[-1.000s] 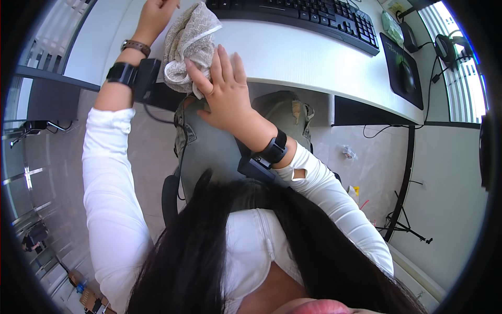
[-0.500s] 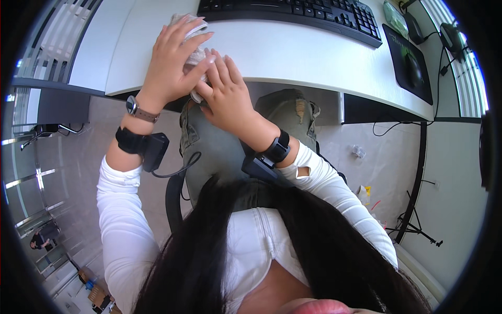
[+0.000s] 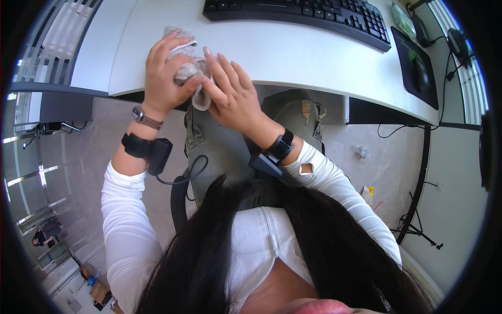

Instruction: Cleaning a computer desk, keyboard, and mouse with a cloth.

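A crumpled grey-beige cloth (image 3: 191,71) lies at the front edge of the white desk (image 3: 261,57), left of centre. One end of it droops past the edge, above my knee. My left hand (image 3: 163,78) is closed on the cloth, thumb and fingers wrapped over it, with folds sticking out above and to the right. Against the cloth's right side rests my right hand (image 3: 235,97), its fingers stretched out and slightly spread. Part of the cloth is hidden under both hands.
A black keyboard (image 3: 308,15) stands at the far side of the desk. On the right, a black mouse (image 3: 418,73) sits on a dark mouse pad (image 3: 405,57), with cables beside it. My legs (image 3: 219,141) are under the desk edge.
The fingers of my left hand have curled in around the cloth, and more of it shows between my hands. My right hand has drawn slightly toward me and right.
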Action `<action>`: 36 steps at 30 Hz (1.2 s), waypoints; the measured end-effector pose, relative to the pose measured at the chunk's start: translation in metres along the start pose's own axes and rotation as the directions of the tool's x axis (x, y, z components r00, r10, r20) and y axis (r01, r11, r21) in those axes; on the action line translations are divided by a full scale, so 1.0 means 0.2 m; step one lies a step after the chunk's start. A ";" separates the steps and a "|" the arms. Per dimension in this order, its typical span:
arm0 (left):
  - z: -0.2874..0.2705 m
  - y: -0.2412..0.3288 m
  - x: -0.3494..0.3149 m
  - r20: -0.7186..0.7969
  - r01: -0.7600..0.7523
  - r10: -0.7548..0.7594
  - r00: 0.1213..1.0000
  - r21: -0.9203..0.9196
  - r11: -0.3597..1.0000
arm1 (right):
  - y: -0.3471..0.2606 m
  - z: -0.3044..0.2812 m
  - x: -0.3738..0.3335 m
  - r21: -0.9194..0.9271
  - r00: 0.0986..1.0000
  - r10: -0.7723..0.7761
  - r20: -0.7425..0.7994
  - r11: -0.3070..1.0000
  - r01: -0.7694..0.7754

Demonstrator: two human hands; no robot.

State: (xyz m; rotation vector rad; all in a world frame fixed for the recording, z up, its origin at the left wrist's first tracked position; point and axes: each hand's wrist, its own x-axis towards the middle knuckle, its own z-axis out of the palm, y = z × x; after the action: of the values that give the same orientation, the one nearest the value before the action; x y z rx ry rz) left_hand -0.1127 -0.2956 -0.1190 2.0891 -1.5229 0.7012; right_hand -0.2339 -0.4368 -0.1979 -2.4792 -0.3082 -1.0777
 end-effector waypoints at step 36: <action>-0.23 -0.45 -0.42 -0.224 0.344 -0.285 0.932 0.298 0.890 | 0.02 0.02 -0.01 -0.317 0.997 -0.073 0.015 0.946 0.074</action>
State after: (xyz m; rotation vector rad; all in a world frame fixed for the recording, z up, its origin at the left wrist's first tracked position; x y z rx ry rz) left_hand -0.0537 -0.1797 -0.1436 2.3721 -0.9855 1.0404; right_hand -0.2315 -0.4386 -0.2021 -2.7709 -0.2452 -1.2382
